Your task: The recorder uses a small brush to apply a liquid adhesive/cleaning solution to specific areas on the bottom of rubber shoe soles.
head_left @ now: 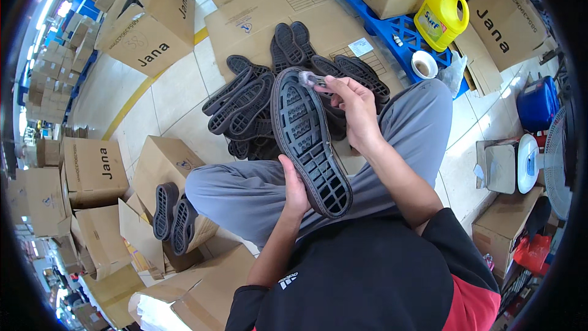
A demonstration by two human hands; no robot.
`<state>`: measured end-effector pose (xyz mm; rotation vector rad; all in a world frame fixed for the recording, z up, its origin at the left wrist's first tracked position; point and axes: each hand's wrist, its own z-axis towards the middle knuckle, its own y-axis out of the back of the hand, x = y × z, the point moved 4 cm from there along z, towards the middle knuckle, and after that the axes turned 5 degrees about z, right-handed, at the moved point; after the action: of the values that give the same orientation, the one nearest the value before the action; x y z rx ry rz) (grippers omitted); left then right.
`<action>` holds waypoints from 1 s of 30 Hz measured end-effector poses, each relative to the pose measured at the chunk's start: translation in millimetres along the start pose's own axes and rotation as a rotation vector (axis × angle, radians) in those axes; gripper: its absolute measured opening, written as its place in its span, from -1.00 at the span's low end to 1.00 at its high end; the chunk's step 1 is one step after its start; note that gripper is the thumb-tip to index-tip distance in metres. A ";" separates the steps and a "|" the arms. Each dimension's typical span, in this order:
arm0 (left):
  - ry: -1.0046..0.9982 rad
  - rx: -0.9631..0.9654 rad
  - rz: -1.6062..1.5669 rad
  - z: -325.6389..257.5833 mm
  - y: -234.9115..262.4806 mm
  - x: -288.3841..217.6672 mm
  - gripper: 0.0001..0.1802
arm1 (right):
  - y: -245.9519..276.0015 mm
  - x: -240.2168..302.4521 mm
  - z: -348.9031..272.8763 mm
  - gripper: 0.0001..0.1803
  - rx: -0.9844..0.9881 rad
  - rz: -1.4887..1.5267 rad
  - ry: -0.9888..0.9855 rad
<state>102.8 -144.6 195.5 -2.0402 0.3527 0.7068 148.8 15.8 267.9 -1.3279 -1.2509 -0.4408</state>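
Note:
A dark shoe sole (300, 125) is held tilted above my lap, its gridded, hollow side facing up. My left hand (294, 187) grips its left edge near the wider lower end; the thumb shows and the fingers are hidden behind the sole. Pinched in my right hand (355, 107) is a small brush-like tool (311, 79) with a pale, fuzzy tip. That tip rests at the rim of the sole's top end. Just beyond lies a pile of similar dark soles (245, 101), several of them overlapping on flattened cardboard (269, 12).
At the right, a blue plastic pallet (383, 30) carries a yellow jug (440, 15) and a white cup (424, 64) with brownish contents. Two more soles (173, 217) lean on a carton at the left. Open cardboard boxes (144, 30) stand around. A fan (557, 159) is at the right edge.

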 end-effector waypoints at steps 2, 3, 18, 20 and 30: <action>-0.003 0.082 0.048 -1.2 -5.7 1.0 -0.13 | -2.7 -1.5 0.2 -0.86 -0.005 0.002 0.004; -0.013 0.096 0.027 -2.1 -8.6 1.5 -0.13 | -4.3 -1.8 -0.2 -0.86 0.002 0.009 0.013; -0.152 0.339 -0.226 11.5 -11.4 -39.7 -0.25 | -6.9 -8.4 -67.4 -0.86 0.365 -0.727 0.375; -0.208 0.083 -0.074 17.8 3.2 -48.3 -0.19 | -3.1 -6.1 -85.7 -0.89 0.432 -0.795 0.396; -0.072 0.193 -0.053 21.5 -0.6 -57.4 -0.07 | 6.5 31.5 -82.9 -0.89 0.574 -0.972 0.539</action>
<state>50.1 -127.7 221.8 -1.8310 0.3122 0.6852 200.0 -42.9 310.7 -0.0258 -1.3400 -0.9466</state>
